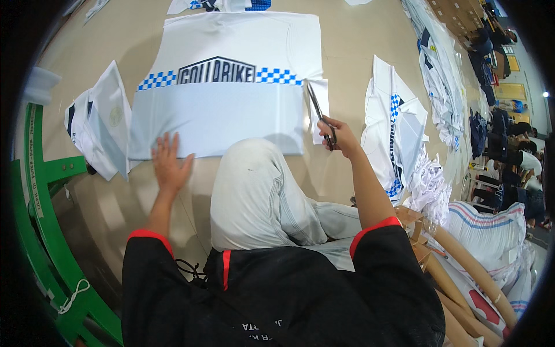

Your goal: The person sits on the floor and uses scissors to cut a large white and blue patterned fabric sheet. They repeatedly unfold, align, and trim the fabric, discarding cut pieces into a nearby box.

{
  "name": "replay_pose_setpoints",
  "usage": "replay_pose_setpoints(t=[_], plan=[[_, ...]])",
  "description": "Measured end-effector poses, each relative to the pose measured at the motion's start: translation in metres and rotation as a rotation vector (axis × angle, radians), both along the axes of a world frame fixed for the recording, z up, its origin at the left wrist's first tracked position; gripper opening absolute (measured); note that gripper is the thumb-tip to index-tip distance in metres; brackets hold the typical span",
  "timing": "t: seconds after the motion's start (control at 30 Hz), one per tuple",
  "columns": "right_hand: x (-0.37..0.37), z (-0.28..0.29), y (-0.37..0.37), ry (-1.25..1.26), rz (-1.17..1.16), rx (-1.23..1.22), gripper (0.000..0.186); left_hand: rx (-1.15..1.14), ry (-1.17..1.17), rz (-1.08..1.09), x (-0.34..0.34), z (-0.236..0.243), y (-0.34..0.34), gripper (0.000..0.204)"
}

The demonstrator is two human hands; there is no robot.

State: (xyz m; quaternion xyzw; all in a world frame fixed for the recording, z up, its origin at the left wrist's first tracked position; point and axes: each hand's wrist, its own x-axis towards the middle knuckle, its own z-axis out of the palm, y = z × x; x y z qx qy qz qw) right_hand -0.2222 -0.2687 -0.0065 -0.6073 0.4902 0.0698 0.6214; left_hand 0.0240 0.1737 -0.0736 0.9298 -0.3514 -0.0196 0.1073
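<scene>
A white piece of printed fabric with a blue checkered band lies flat on the floor, its near part folded over to show a plain pale side. My left hand rests with spread fingers on the fold's lower left edge. In my right hand is a pair of dark scissors, gripped by the handles. The blades point away along the fabric's right edge, by the end of the checkered band. Beside them lies a narrow white offcut, partly behind the scissors and my hand.
A folded white piece lies at left, near a green metal frame. To the right are another printed piece, a heap of white scraps, a woven sack and cardboard tubes. People sit farther off at right.
</scene>
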Motion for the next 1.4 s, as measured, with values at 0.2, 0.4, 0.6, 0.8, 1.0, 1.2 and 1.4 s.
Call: replay_pose_setpoints(t=[0.2,0.4,0.6,0.8,1.0,1.2,1.4], plan=[[-0.037,0.008,0.016,-0.040,0.213,0.042,0.069,0.048,-0.100,-0.079,0.040,0.013,0.064,0.077],[-0.015,-0.002,0.025,-0.108,0.260,0.073,0.063,-0.164,-0.078,-0.033,-0.009,-0.009,0.003,0.083],[0.008,-0.009,0.015,-0.078,0.319,0.025,0.064,-0.118,-0.045,-0.020,-0.014,-0.005,-0.002,0.088],[0.019,-0.005,0.003,-0.025,0.407,-0.068,0.066,-0.131,-0.038,-0.013,-0.014,-0.003,-0.001,0.088],[0.018,-0.006,-0.001,-0.004,0.472,-0.172,0.068,-0.106,-0.021,0.001,-0.014,-0.001,-0.003,0.087],[0.013,-0.007,0.004,-0.012,0.454,-0.204,0.068,-0.103,-0.005,0.005,-0.014,0.001,-0.004,0.087],[0.013,-0.005,0.009,0.003,0.449,-0.223,0.068,-0.104,-0.001,0.019,-0.015,0.004,-0.004,0.087]])
